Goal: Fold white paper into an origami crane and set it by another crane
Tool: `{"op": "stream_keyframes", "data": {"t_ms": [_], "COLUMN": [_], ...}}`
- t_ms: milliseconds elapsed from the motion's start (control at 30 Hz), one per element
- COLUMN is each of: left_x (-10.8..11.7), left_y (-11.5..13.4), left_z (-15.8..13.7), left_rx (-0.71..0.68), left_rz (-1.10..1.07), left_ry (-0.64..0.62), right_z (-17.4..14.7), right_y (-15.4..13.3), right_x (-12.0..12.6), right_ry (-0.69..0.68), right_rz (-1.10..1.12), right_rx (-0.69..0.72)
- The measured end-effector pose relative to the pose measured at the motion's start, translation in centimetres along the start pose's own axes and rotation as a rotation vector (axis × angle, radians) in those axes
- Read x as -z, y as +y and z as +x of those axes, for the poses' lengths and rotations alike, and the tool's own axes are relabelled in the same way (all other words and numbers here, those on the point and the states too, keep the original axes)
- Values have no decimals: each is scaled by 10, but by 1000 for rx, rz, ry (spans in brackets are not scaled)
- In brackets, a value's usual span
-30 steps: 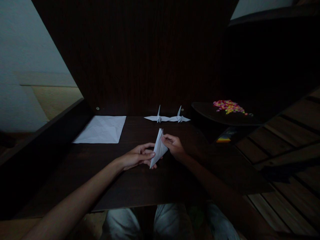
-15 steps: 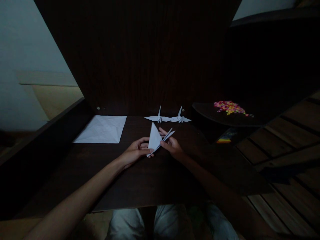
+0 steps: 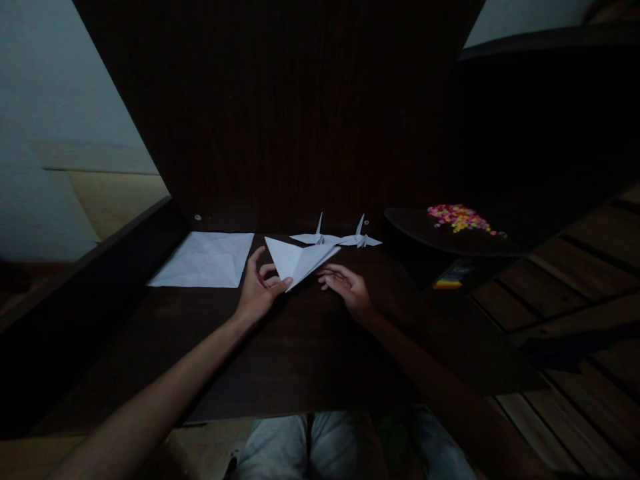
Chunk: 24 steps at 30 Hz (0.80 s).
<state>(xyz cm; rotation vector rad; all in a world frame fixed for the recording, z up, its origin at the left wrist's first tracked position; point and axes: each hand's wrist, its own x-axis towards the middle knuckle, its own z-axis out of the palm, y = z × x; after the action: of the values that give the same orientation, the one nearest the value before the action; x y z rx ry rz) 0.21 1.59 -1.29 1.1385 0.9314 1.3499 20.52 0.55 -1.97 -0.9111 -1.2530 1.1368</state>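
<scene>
A piece of folded white paper (image 3: 300, 257) is pinched near its lower point by my left hand (image 3: 260, 283), thumb in front and the other fingers mostly behind or beside it. Its panels spread like a fan, with layered edges on the right. My right hand (image 3: 345, 283) is just below that right edge, fingers loosely extended and not closed on the paper. Whether its fingertips touch the sheet is hard to make out. Directly behind the folded paper stand two white origami cranes (image 3: 320, 238), (image 3: 361, 240), side by side.
A flat, creased white sheet (image 3: 205, 260) lies on the dark wooden desk (image 3: 270, 360) at the left. On a raised shelf (image 3: 415, 223) to the right is a heap of small colourful pieces (image 3: 460, 218). A dark panel (image 3: 280, 120) rises behind the desk.
The folded paper has opened out wider and turned, its broad panel now facing left. My right hand has let go of its edge; my left hand has shifted slightly left and up with the paper.
</scene>
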Motion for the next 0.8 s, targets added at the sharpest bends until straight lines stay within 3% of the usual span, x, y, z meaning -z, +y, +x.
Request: {"op": "stream_keyframes", "data": {"t_ms": [133,267,400,600,800], "left_x": [1,2,0,0,1], "left_y": [4,5,4,3,-2], "left_z": [-3,-5,-7,-6,-5], "left_rx": [-146,-159,-173,-304,-275], "left_rz": [189,343,371,423,357], "left_ry": [-30,-82,-91,-108,-128], "right_z": [-2,2,4,1,0], "right_y": [-3,5,8,0,-4], "right_x": [-2,-3,-2,-4,-4], "right_ry": [11,122,153,152,198], "right_rz": [-17,6,20,-31,-57], "right_rx": [-15,-78,-68,-1,2]}}
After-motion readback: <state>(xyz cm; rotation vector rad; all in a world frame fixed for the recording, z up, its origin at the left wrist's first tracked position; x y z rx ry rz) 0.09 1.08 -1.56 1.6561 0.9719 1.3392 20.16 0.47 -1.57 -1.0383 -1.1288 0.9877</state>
